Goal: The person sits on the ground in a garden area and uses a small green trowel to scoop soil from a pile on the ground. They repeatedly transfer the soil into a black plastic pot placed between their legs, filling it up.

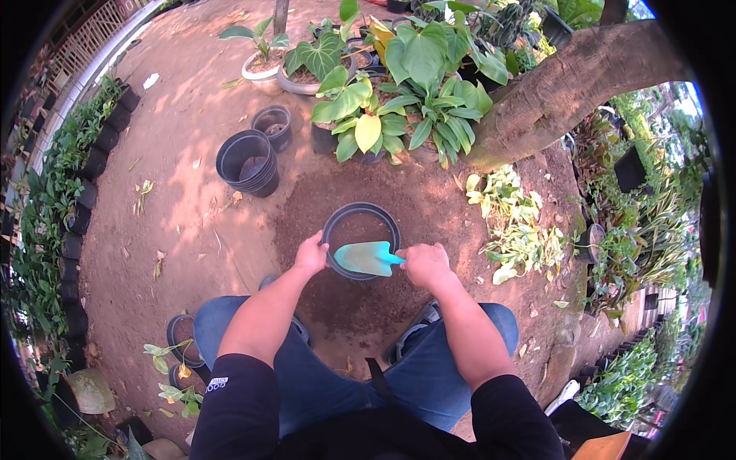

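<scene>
Between my knees stands a round black plant pot with brown soil inside. My left hand grips the pot's left rim, fingers closed on it. In my right hand is a turquoise hand trowel, held by its handle at the pot's right side. The trowel's blade lies across the near part of the pot, pointing left, and hides some of the soil and near rim. Whether the blade touches the rim, I cannot tell. Dark loose soil spreads over the ground around the pot.
Stacked black pots and another black pot stand beyond, to the left. Leafy potted plants and a thick tree trunk are at the back. Cut leaves lie on the right. Small pots sit by my left knee.
</scene>
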Available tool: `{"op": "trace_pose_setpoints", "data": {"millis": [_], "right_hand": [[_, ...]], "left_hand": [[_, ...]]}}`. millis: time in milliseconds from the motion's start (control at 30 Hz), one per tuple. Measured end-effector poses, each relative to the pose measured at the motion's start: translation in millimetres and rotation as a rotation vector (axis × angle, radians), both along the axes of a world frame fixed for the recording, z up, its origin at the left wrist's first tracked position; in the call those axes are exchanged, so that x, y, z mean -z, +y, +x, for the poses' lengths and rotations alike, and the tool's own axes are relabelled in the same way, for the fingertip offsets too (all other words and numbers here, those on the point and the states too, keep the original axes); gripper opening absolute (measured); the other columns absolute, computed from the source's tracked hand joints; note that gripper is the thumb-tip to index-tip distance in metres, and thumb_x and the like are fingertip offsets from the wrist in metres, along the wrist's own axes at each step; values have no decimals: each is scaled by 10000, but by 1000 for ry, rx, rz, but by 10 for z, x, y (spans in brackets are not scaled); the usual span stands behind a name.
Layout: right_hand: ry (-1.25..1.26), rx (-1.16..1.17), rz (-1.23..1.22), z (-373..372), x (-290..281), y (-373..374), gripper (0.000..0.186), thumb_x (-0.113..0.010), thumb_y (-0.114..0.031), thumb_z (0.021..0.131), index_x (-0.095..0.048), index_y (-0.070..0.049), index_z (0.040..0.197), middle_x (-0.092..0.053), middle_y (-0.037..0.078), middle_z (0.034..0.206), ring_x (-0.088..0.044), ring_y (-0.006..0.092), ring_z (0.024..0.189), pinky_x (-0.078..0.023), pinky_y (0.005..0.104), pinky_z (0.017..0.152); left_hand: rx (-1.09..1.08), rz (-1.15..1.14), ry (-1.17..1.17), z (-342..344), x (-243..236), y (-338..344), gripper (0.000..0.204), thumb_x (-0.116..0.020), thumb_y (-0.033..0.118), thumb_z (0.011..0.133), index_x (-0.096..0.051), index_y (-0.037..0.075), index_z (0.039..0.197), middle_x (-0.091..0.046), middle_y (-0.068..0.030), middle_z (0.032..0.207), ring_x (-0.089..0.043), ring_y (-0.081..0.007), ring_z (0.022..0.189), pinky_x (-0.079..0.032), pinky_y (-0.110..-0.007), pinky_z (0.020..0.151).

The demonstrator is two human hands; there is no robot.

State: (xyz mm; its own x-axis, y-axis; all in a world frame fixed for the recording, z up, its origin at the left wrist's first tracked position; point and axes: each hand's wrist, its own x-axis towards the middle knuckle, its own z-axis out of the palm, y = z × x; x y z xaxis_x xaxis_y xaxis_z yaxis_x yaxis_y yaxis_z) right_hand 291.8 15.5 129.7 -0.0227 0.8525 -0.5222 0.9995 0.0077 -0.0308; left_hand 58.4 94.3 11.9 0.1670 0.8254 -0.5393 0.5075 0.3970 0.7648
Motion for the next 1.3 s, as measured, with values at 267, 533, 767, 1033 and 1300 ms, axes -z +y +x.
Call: {"op": "trace_pose_setpoints", "data": {"millis": [267, 533, 767, 1033, 1300], "right_hand": [[32, -6, -56, -9, -117, 42, 188, -531, -300, 874, -633, -228, 1015, -662, 43, 910, -636, 234, 910, -436, 397, 805], [71, 87, -10, -107, -126, 12, 252, -512, -305, 889, -606, -207, 1101, -665, 59, 941, -640, 237, 908, -456, 399, 808], [52, 44, -1, -116, -167, 32, 254, -501, -303, 894, -604, -206, 1106, -666, 66, 937, -640, 237, 912, -455, 392, 816], [94, 215, -43, -150, -199, 49, 260, -481, -299, 899, -617, -186, 1091, -662, 80, 968, -631, 267, 940, -469, 401, 831], [173, 323, -53, -62, 8, 43, 294, -486, -318, 897, -601, -182, 1131, -642, 96, 1042, -605, 283, 1000, -480, 408, 846]], "left_hand": [[10, 8, 33, -15, 100, 12, 467, -506, 92, 906, -386, 85, 1357, -638, -140, 859, -624, -182, 586, -513, -319, 541], [3, 2, -3, -4, 33, 9, 454, -501, 89, 910, -394, 73, 1351, -638, -144, 848, -613, -180, 550, -496, -316, 498], [-21, 0, -50, 9, -1, -1, 452, -490, 88, 919, -383, 79, 1358, -633, -130, 812, -609, -181, 541, -491, -313, 481], [4, 4, -35, -30, 106, 10, 449, -472, 97, 928, -372, 89, 1366, -626, -111, 737, -602, -171, 529, -486, -297, 468], [-7, -5, -25, -22, 138, 25, 462, -478, 101, 924, -365, 108, 1372, -641, -115, 755, -614, -165, 539, -497, -293, 469]]}}
